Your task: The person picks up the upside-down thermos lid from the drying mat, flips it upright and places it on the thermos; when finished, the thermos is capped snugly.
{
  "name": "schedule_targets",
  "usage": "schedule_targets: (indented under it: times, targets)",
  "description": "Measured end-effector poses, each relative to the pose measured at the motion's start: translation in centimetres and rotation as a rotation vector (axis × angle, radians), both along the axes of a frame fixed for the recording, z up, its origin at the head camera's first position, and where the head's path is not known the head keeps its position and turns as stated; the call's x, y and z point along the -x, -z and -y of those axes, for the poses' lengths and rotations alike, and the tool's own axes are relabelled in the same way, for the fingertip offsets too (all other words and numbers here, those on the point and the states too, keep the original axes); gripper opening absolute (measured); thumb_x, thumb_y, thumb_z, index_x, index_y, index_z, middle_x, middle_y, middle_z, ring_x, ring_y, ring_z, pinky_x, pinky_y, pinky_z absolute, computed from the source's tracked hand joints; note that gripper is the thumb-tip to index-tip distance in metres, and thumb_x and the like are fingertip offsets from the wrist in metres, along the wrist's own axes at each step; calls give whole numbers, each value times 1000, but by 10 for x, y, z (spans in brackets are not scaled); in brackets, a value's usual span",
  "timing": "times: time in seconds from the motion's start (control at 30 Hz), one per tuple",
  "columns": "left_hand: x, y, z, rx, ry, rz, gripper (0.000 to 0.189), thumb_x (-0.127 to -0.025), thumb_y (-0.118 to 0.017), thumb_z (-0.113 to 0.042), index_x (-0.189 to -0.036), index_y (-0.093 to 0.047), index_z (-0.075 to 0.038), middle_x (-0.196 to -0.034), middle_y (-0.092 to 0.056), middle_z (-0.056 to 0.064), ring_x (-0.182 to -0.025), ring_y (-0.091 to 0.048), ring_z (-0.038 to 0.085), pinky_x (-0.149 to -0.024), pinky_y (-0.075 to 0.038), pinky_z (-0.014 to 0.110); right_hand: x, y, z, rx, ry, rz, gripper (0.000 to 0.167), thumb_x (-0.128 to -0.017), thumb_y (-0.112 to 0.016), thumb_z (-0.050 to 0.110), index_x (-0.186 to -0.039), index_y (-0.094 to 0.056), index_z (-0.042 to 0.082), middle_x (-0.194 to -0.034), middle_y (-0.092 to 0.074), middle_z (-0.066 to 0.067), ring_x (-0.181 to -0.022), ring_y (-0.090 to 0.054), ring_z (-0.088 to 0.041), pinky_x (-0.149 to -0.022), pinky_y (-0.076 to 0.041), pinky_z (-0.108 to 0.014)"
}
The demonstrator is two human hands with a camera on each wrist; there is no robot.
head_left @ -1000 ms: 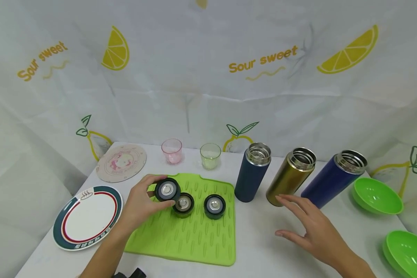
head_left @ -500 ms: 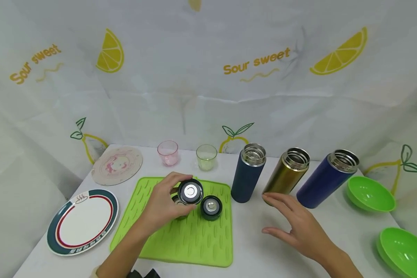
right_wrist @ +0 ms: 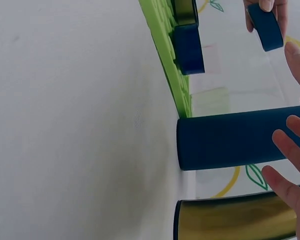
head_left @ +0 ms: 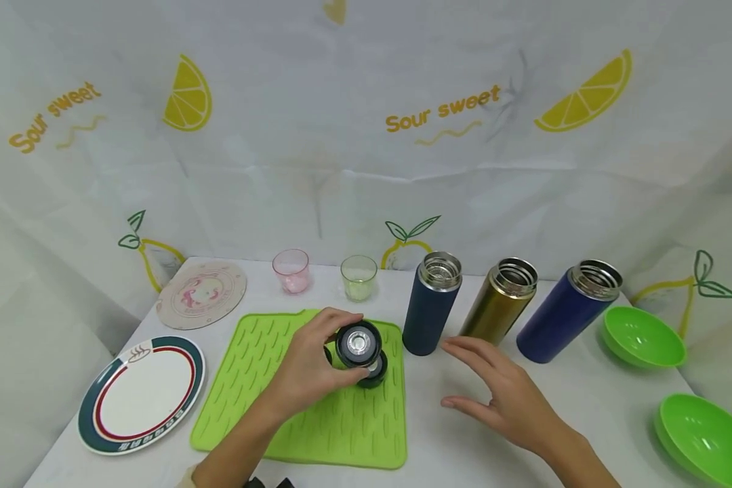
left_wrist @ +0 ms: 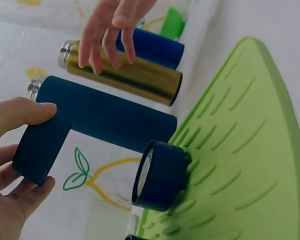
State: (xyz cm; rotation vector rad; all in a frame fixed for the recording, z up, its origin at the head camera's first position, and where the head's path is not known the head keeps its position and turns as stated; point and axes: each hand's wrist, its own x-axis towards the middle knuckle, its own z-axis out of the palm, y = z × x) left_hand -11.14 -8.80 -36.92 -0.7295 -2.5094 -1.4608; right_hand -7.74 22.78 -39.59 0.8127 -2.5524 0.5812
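Note:
Between the thumb and fingers of my left hand [head_left: 308,366] is a dark blue bottle lid [head_left: 358,343], its silver inner side facing up. It hovers above the green mat [head_left: 354,434], partly covering another dark blue lid [head_left: 376,377] that rests there. A gold lid [right_wrist: 185,11] also sits on the mat; my hand hides most of it in the head view. My right hand [head_left: 506,396] holds nothing, fingers spread, in front of three uncapped bottles: dark teal [head_left: 430,315], gold [head_left: 494,308] and blue [head_left: 561,318].
At the back stand a pink glass [head_left: 291,272] and a pale green glass [head_left: 358,279]. A round mat with a pink print [head_left: 201,295] and a rimmed plate [head_left: 146,396] lie at the left. Two green bowls [head_left: 643,339] are at the right edge.
The left hand has carried the lid rightward across the mat, from beside the gold lid to over the other dark blue lid. The right hand stays spread and has shifted slightly left in view.

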Motion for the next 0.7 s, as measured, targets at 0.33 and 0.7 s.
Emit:
schedule_targets:
  times: [0.33,0.7]
  targets:
    - [2,0,-18,1,29,-41,72,-67,-95,-12,-133,-66,-13,-125,-65,-3,-113,-65,13,-97,-59,29,6,-7,13,32,-47,50,78,-78,-87,41,-147,-54,28,-144,-58,6,-127,-61,-12,-102,-52,-18]
    - [8,-2,-39,-31,90,-83,70,-68,-94,-12,-132,-64,-8,-128,-67,4,-118,-66,18,-99,-58,30,20,-15,27,298,-112,169,59,-82,-85,15,-137,-63,19,-140,-60,-3,-118,-66,-11,-97,-59,-27]
